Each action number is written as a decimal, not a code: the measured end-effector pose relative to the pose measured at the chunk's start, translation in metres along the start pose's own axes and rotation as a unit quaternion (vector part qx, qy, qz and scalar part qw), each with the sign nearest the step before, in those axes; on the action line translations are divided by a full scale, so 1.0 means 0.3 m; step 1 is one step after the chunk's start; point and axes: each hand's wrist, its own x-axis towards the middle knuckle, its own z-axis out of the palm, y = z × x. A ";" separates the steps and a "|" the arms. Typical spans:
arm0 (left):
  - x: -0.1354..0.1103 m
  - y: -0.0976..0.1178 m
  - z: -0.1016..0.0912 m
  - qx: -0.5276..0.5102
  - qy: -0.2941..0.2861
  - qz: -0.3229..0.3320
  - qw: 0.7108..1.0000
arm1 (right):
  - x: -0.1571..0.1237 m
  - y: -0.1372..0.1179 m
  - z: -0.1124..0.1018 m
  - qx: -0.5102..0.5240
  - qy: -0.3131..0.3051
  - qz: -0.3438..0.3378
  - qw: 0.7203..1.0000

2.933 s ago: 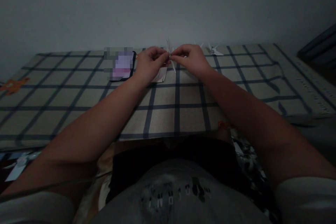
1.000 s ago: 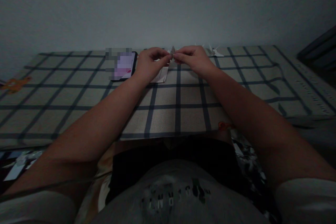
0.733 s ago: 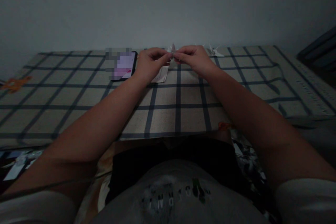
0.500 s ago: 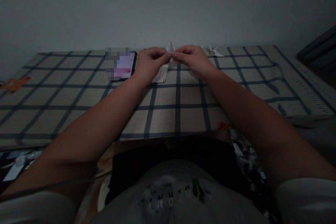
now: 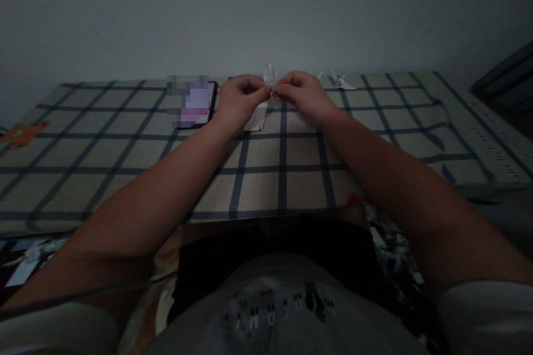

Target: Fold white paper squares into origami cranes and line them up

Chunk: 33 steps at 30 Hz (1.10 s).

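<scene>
Both my hands meet over the far middle of a checked cloth point(image 5: 283, 177). My left hand point(image 5: 239, 101) and my right hand point(image 5: 302, 94) each pinch a small folded white paper piece point(image 5: 270, 75), whose pointed tip sticks up between the fingertips. Fingers of both hands are curled and closed on it. Under my left hand lies a flat white sheet of paper point(image 5: 257, 117). The light is dim and the fold's exact shape is hard to make out.
A phone point(image 5: 195, 103) with a lit screen lies left of my hands. Small folded white paper figures point(image 5: 341, 82) stand at the far edge near the wall. An orange shape point(image 5: 19, 132) sits at far left. A dark object point(image 5: 503, 83) is at right.
The paper piece was turned and refolded between my fingertips: a long point hung down 2.9 s ago, now only a tip stands up. Hands stayed in the same spot.
</scene>
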 end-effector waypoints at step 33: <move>0.005 -0.006 -0.007 -0.092 -0.105 -0.149 0.979 | -0.019 -0.021 -0.045 -0.087 -0.059 -0.024 0.994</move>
